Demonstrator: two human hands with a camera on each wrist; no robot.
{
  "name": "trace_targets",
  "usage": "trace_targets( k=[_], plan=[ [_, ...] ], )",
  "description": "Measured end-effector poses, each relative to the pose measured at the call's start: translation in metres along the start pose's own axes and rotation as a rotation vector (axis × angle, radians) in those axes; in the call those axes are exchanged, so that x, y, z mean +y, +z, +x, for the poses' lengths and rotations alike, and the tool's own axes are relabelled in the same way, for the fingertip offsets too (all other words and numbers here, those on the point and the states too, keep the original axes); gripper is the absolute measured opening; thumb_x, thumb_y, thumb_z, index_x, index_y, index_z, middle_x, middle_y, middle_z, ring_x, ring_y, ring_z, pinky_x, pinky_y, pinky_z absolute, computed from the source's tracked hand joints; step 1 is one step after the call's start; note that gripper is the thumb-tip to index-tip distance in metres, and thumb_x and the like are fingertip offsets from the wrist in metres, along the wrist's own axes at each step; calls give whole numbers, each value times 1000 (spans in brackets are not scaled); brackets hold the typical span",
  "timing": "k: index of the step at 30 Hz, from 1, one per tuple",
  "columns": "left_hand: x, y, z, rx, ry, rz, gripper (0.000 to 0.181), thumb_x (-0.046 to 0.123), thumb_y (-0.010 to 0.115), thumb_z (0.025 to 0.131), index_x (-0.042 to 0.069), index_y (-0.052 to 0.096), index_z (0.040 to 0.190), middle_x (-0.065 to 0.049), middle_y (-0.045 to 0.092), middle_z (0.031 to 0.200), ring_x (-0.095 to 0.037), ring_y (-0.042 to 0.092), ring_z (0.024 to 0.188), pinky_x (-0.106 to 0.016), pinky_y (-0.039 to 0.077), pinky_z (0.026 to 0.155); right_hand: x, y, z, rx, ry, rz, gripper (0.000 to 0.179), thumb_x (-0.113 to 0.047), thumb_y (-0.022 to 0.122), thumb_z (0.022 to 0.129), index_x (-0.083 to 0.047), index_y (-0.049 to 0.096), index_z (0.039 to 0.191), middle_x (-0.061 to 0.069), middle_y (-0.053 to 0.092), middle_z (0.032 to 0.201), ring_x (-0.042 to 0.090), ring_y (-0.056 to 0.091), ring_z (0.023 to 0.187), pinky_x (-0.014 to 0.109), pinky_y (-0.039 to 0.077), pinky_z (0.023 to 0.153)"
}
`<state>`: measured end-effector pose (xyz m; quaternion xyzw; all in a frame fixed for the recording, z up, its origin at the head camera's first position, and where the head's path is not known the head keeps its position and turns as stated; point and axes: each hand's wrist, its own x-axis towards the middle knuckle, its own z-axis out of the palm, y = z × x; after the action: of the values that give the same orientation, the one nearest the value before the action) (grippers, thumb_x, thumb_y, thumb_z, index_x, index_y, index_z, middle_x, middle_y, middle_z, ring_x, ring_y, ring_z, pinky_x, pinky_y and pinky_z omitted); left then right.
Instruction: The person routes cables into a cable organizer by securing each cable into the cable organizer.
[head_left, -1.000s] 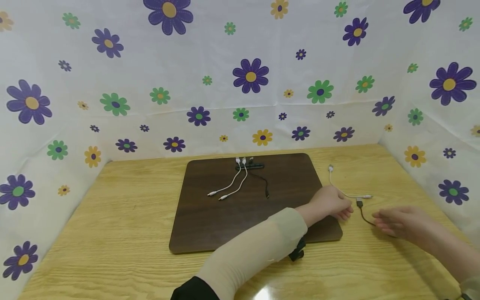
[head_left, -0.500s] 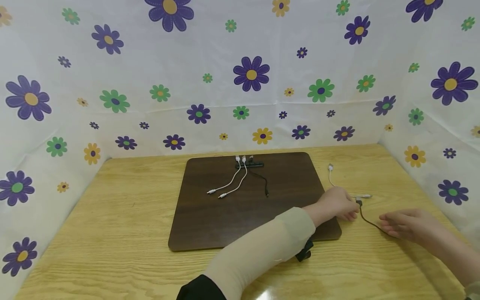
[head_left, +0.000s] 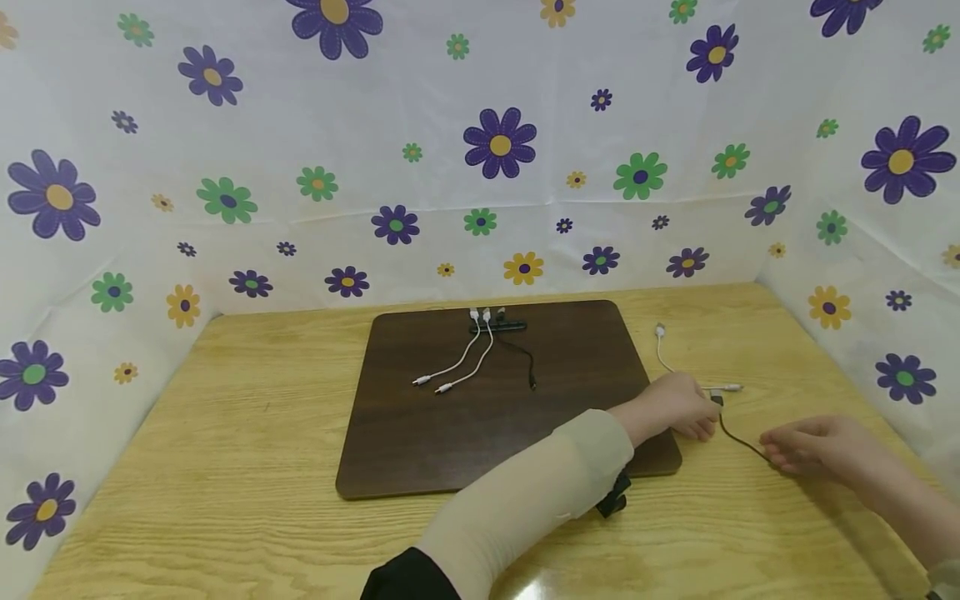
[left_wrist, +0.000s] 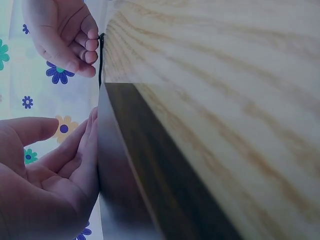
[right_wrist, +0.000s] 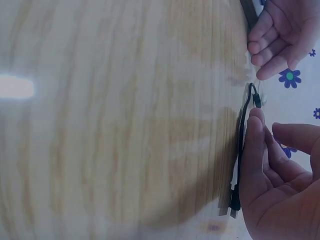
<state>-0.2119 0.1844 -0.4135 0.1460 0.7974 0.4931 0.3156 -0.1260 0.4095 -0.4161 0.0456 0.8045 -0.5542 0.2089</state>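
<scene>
A short black USB cable (head_left: 738, 442) lies on the wood table right of the brown board, its plug (head_left: 717, 400) near my left hand (head_left: 678, 404). That hand reaches across the board's right edge; its fingers are loose and the thumb stands apart in the left wrist view. My right hand (head_left: 821, 450) is beside the cable's other end, fingers nearly straight and thumb apart. In the right wrist view the black cable (right_wrist: 241, 137) runs along the table beside those fingers, down to its small connector (right_wrist: 235, 197). Behind the left hand lies a white USB cable (head_left: 662, 350), partly hidden.
The brown board (head_left: 435, 442) carries a black USB hub (head_left: 517, 326) at its back edge. Two white cables (head_left: 450, 367) and a black cable (head_left: 531, 362) extend from it over the board. A flowered white cloth (head_left: 300, 150) stands behind the table (head_left: 225, 450).
My left hand has shifted a little right, closer to the black cable's plug. My right hand has drawn slightly right, baring more of the cable. The board and hub stay put.
</scene>
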Motion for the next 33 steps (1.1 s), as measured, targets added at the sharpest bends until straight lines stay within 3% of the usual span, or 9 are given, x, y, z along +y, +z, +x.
trace_targets(
  k=[3, 6, 10, 13, 18, 21, 27, 33],
  plan=[
    [0, 2, 1, -1, 2, 28, 31, 9, 68, 101, -1, 69, 72, -15, 80, 83, -20, 75, 67, -19, 53, 52, -1, 3, 0, 36, 13, -110, 41, -11, 49, 113, 27, 61, 126, -11, 80, 97, 1, 74, 83, 20, 65, 79],
    [1, 3, 0, -2, 9, 121, 36, 9, 66, 100, 5, 63, 64, -9, 80, 77, -9, 64, 56, -16, 50, 51, -1, 4, 1, 38, 11, -173, 43, -11, 51, 112, 27, 58, 128, -7, 80, 101, 0, 74, 83, 21, 65, 79],
    [2, 4, 0, -6, 12, 221, 32, 13, 65, 100, 6, 69, 69, -4, 79, 75, -4, 61, 54, -14, 49, 51, -1, 8, 2, 51, 19, -207, 40, -10, 57, 109, 26, 61, 125, -7, 79, 97, -1, 73, 81, 21, 65, 78],
    [2, 3, 0, -10, 11, 206, 29, 12, 65, 101, 4, 70, 73, -6, 80, 78, -6, 62, 55, -14, 49, 51, -3, 10, 4, 80, 29, -262, 39, -13, 62, 107, 23, 65, 122, -4, 80, 95, -1, 72, 80, 21, 65, 77],
    [1, 3, 0, -13, 9, 184, 31, 11, 65, 101, 6, 65, 70, -9, 81, 83, -8, 64, 57, -14, 49, 51, -7, 14, 5, 132, 19, -456, 37, -21, 70, 104, 12, 73, 117, 8, 81, 101, 0, 69, 80, 21, 60, 73],
    [2, 3, -1, -14, 14, 192, 32, 11, 65, 101, 7, 64, 69, -8, 82, 84, -7, 65, 58, -14, 49, 51, -9, 17, 6, 162, 11, -541, 33, -25, 74, 101, 7, 77, 112, 8, 81, 101, 2, 66, 82, 21, 56, 71],
    [1, 2, -3, -16, 24, 199, 28, 12, 66, 102, 3, 72, 76, -7, 81, 83, -7, 64, 58, -14, 51, 53, -11, 20, 8, 178, 12, -571, 28, -22, 76, 99, 5, 78, 105, 6, 80, 95, 8, 65, 82, 22, 53, 69],
    [0, 2, -6, -13, 39, 189, 23, 12, 66, 102, 2, 76, 84, -7, 80, 82, -7, 65, 59, -14, 52, 55, -10, 23, 10, 216, -25, -673, 25, -23, 77, 96, 1, 81, 98, 12, 80, 96, 12, 63, 84, 29, 51, 70]
  ],
)
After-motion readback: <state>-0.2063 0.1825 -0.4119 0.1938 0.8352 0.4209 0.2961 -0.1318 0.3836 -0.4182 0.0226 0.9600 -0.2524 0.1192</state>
